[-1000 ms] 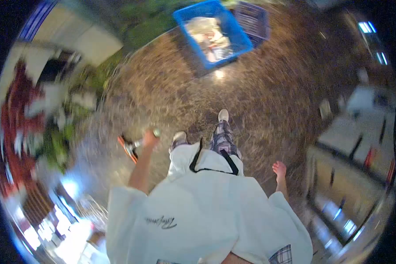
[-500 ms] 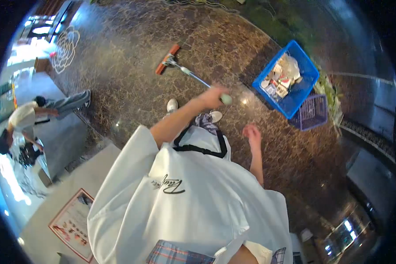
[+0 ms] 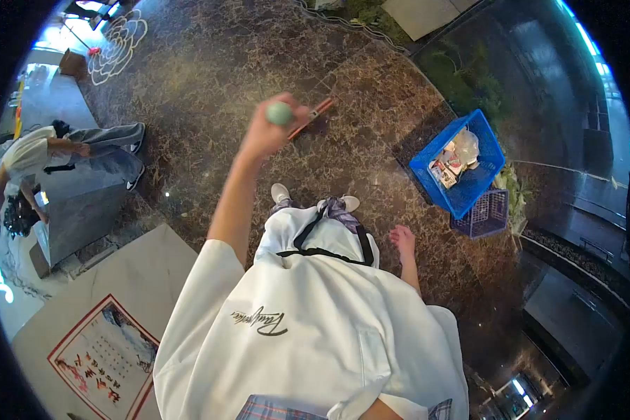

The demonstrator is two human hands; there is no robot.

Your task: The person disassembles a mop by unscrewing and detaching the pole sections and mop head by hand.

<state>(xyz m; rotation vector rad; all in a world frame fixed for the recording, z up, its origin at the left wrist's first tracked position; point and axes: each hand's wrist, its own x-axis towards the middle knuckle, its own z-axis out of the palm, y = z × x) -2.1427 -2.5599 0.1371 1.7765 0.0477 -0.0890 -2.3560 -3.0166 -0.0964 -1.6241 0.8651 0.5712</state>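
My left hand [image 3: 264, 129] is closed around the handle of a mop [image 3: 322, 110], close to the handle's pale green rounded end [image 3: 279, 113]. Beyond the hand, the mop's narrow orange-red head lies on the brown marble-patterned floor. The hand and the handle's end hide part of the head and most of the pole. My right hand [image 3: 402, 239] hangs low at my side, holding nothing, its fingers loosely bent and apart. It is nearest to the purple crate and the blue basket on that side.
To the right, a blue basket [image 3: 418, 165] holds papers and plastic rubbish, beside a purple crate [image 3: 488, 213] and some greenery. On the left, a person [image 3: 31, 154] is near a grey counter. A pale table [image 3: 157, 255] with a red-bordered printed sheet [image 3: 108, 357] is at lower left.
My left hand has swung forward and left with the mop handle, now more upright. The mop head has shifted to the right and turned. My right hand is slightly lower in view.
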